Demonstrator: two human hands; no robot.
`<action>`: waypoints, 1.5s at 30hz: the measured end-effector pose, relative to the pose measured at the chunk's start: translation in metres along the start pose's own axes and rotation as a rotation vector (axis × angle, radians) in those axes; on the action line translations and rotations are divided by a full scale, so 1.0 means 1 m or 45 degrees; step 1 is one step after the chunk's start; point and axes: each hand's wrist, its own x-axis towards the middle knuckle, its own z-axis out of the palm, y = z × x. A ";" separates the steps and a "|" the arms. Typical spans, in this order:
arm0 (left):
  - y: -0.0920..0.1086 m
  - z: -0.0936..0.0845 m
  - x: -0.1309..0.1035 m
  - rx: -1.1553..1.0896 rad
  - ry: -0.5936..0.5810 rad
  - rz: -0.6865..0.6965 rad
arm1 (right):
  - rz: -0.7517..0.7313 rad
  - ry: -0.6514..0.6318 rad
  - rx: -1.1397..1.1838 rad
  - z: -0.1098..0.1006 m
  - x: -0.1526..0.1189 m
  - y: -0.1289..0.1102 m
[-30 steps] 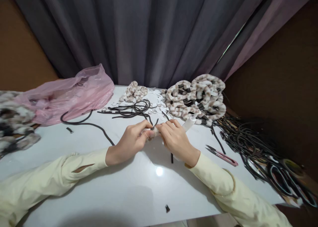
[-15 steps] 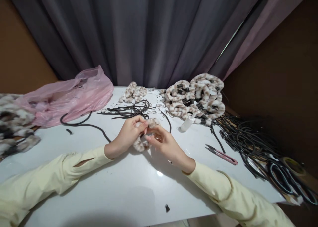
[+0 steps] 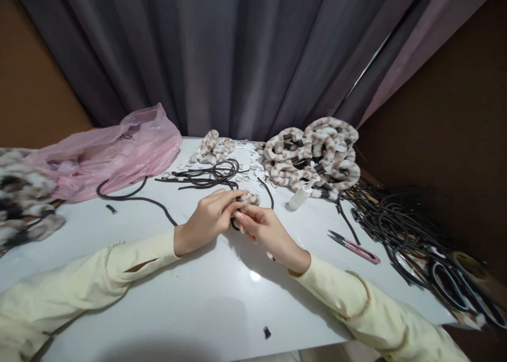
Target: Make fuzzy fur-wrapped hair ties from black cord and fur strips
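Observation:
Both my hands meet over the middle of the white table (image 3: 190, 309). My left hand (image 3: 209, 219) is closed, its thumb and fingers pinching a fluffy cream-and-brown fur piece (image 3: 251, 199). My right hand (image 3: 271, 234) is closed on the same piece, fingertips touching those of the left. Only a small tuft shows above the fingers; the rest is hidden. A short bit of black cord (image 3: 234, 225) curves out below the fingertips. Behind the hands lies a bundle of black cords (image 3: 214, 176), with small metal rings (image 3: 246, 178) scattered beside it.
Several fluffy rings (image 3: 312, 156) are piled at the back right, near a white bottle (image 3: 300, 197). Pink-handled thread snips (image 3: 354, 247) lie right of my hands. Dark cords (image 3: 396, 219) and scissors (image 3: 447, 285) crowd the right edge. A pink plastic bag (image 3: 114, 156) stands left.
The fluffy piece hung as a loop below my fingers and is now mostly hidden, with black cord showing beneath. My left hand has shifted slightly right, and my fingers have drawn closer together.

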 end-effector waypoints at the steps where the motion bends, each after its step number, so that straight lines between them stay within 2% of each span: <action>1: -0.002 0.001 0.000 0.077 0.015 0.136 | -0.021 0.000 -0.063 -0.001 -0.001 -0.001; 2: -0.004 0.001 -0.001 0.138 0.022 0.231 | -0.048 0.002 -0.126 -0.002 -0.002 -0.003; 4: -0.006 0.001 -0.001 0.219 0.012 0.297 | -0.099 0.015 -0.250 -0.004 -0.005 -0.006; 8: -0.004 0.002 -0.001 0.264 -0.037 0.272 | -0.192 0.025 -0.476 -0.006 -0.011 -0.010; 12: -0.003 0.002 -0.002 0.219 -0.146 0.233 | -0.349 0.033 -0.689 -0.006 -0.014 -0.007; 17: -0.003 -0.001 0.002 0.105 -0.177 -0.012 | -0.468 0.048 -0.939 -0.012 -0.011 0.000; 22: -0.003 -0.003 0.005 0.117 -0.245 0.100 | -0.556 0.143 -1.255 -0.016 -0.015 0.004; 28: -0.004 0.001 0.005 0.097 -0.311 0.069 | -0.872 0.202 -1.623 -0.008 -0.022 -0.004; 31: -0.002 0.004 0.005 0.085 -0.380 0.048 | -0.922 0.181 -1.614 -0.010 -0.019 -0.006; 33: -0.001 0.004 0.005 0.050 -0.383 0.015 | -0.858 0.202 -1.536 -0.015 -0.015 -0.005; 38: 0.004 0.003 0.005 -0.033 -0.318 -0.115 | -0.730 0.250 -1.129 -0.030 -0.004 -0.005; 41: 0.009 0.002 0.004 -0.055 -0.286 -0.083 | -0.724 0.209 -0.942 -0.036 0.001 -0.008; 45: 0.014 0.000 0.003 -0.102 -0.276 -0.014 | -0.683 0.129 -0.835 -0.041 0.006 -0.009</action>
